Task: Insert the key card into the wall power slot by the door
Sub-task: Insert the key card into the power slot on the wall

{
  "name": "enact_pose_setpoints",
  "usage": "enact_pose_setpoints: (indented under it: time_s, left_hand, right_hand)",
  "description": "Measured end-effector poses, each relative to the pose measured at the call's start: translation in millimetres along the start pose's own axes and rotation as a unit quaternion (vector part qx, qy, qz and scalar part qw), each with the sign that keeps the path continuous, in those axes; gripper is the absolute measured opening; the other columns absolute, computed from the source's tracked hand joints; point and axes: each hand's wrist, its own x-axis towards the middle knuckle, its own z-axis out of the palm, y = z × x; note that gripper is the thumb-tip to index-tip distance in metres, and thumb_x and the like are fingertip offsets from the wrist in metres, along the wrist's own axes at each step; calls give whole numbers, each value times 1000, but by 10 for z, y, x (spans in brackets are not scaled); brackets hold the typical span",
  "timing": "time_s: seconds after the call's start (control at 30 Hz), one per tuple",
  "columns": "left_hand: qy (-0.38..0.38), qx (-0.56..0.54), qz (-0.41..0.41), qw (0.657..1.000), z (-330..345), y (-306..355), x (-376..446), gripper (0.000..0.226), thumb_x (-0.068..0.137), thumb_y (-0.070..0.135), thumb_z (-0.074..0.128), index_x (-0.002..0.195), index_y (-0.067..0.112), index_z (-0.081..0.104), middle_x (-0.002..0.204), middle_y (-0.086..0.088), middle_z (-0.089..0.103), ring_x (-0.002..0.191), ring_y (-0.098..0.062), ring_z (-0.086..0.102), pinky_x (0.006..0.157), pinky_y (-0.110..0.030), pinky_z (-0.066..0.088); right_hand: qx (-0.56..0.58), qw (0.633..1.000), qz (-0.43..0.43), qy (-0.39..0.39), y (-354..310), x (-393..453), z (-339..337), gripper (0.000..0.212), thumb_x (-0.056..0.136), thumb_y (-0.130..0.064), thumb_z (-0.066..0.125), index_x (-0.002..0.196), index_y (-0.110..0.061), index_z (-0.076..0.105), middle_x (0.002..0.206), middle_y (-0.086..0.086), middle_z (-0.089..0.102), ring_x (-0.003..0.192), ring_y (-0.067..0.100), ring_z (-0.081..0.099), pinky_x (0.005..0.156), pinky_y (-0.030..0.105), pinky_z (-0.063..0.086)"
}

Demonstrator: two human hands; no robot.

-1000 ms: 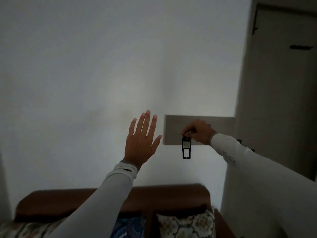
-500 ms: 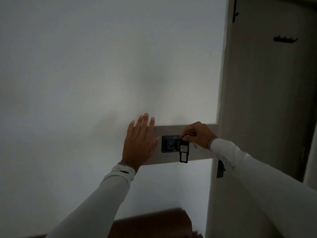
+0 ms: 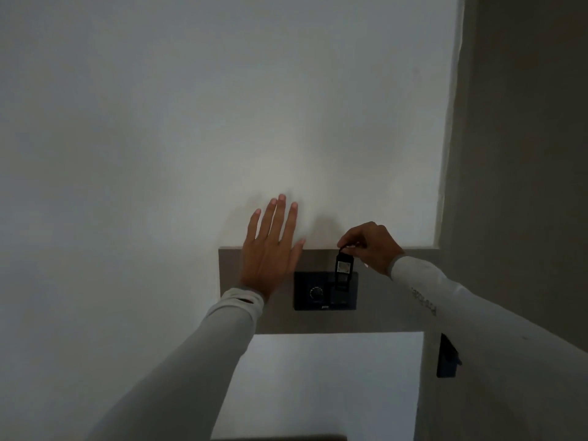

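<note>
A black key card tag [image 3: 343, 271] with a pale label hangs from a ring pinched in my right hand [image 3: 370, 246]. Its lower end overlaps the right half of the black wall power slot unit [image 3: 318, 292]; whether it sits inside the slot I cannot tell. That unit is mounted on a grey-brown wall panel [image 3: 381, 313] and has a round dial on its left half. My left hand [image 3: 270, 249] is flat with fingers spread, against the wall and the panel's left end, just left of the slot unit.
The door and its frame [image 3: 515, 186] fill the right side, with a dark door fitting [image 3: 447, 358] below my right forearm. White wall [image 3: 159, 122] covers everything else. A dark strip of furniture [image 3: 280, 437] shows at the bottom edge.
The view has closed in on the panel and the couch has dropped out of view. My right hand has brought the tag over the slot unit's right half. My left hand has settled flat on the wall.
</note>
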Motion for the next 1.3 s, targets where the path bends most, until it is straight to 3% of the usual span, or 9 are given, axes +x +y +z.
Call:
enact_pose_setpoints:
  time_s: [0.23, 0.4, 0.57, 0.67, 0.77, 0.93, 1.07, 1.3]
  left_hand:
    - [3, 0, -5, 1000, 580, -81, 129, 65, 111, 41, 44, 164, 6, 32, 172, -22, 30, 160, -38, 29, 128, -57, 32]
    - [-5, -5, -17, 1000, 893, -62, 77, 67, 110, 41, 47, 163, 3, 33, 171, -27, 28, 159, -40, 29, 127, -58, 34]
    - [21, -10, -46, 999, 1113, -30, 11, 68, 111, 42, 41, 166, 5, 27, 174, -25, 22, 162, -38, 21, 129, -57, 30]
    - [31, -4, -48, 998, 1172, -24, 0, 67, 112, 43, 36, 166, 6, 26, 174, -25, 22, 163, -37, 20, 130, -57, 29]
    - [37, 1, -44, 998, 1190, -35, -6, 66, 113, 45, 29, 166, 6, 26, 174, -24, 22, 163, -37, 20, 130, -56, 27]
    - [40, 7, -42, 998, 1219, -48, -7, 69, 111, 45, 39, 167, 6, 25, 174, -24, 21, 163, -37, 19, 130, -56, 28]
    - [42, 15, -41, 998, 1235, -56, -12, 68, 112, 46, 35, 167, 7, 25, 174, -24, 21, 163, -37, 18, 130, -55, 27]
    - [39, 16, -39, 998, 1216, -49, -13, 67, 112, 46, 36, 166, 7, 27, 174, -23, 22, 163, -37, 19, 130, -56, 28]
  right_hand:
    - [4, 1000, -28, -2, 301, 273, 122, 11, 80, 2, 74, 90, -2, 76, 95, 16, 76, 88, 24, 68, 65, -2, 44]
    - [7, 998, -54, -14, 427, 340, 192, 12, 79, 2, 75, 88, -6, 76, 87, 10, 77, 78, 15, 65, 65, 1, 43]
    - [26, 996, -81, -27, 526, 354, 347, 17, 73, 4, 80, 84, -7, 75, 82, 11, 77, 68, -7, 65, 64, 2, 45]
    - [24, 996, -87, -17, 560, 356, 433, 17, 70, 1, 84, 82, -7, 75, 82, 12, 78, 71, 5, 67, 68, 10, 49]
    - [-30, 992, -120, 5, 562, 307, 490, 14, 74, -5, 82, 87, -6, 76, 89, 13, 77, 81, 24, 71, 75, 25, 52]
    - [-120, 974, -185, 58, 595, 153, 581, 18, 79, -11, 79, 94, -3, 76, 103, 14, 70, 94, 33, 65, 82, 43, 57]
    - [-186, 956, -201, 105, 695, 4, 677, 28, 84, -18, 74, 107, -2, 71, 111, 14, 68, 101, 35, 61, 85, 48, 54]
    - [-198, 964, -147, 98, 699, -261, 894, 62, 90, -38, 61, 136, 1, 49, 142, 18, 53, 129, 32, 51, 110, 44, 45]
